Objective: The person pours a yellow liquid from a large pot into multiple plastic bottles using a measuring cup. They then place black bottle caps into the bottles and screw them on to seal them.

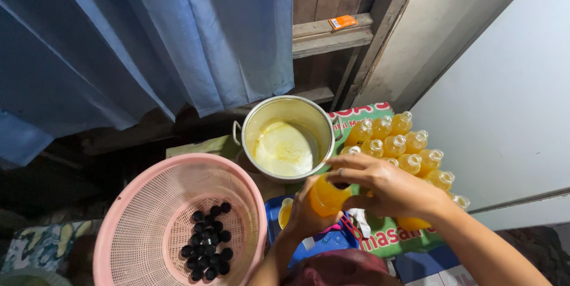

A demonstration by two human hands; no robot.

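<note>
My left hand [304, 213] grips a small bottle of orange liquid [325, 198] from below and holds it upright. My right hand [386, 188] lies over the bottle's top, fingers curled on its neck; the cap is hidden under them. Several black caps [206, 241] lie in a pink mesh basket [148, 203] at the lower left. Behind the hands stands a metal pot [288, 137] with a little pale yellow liquid at its bottom.
Several filled orange bottles without caps [404, 149] stand in rows on a printed box to the right. A blue tray [329, 241] sits under my hands. A blue curtain [148, 37] hangs at the back left, beside a wooden frame with a small orange packet [342, 22].
</note>
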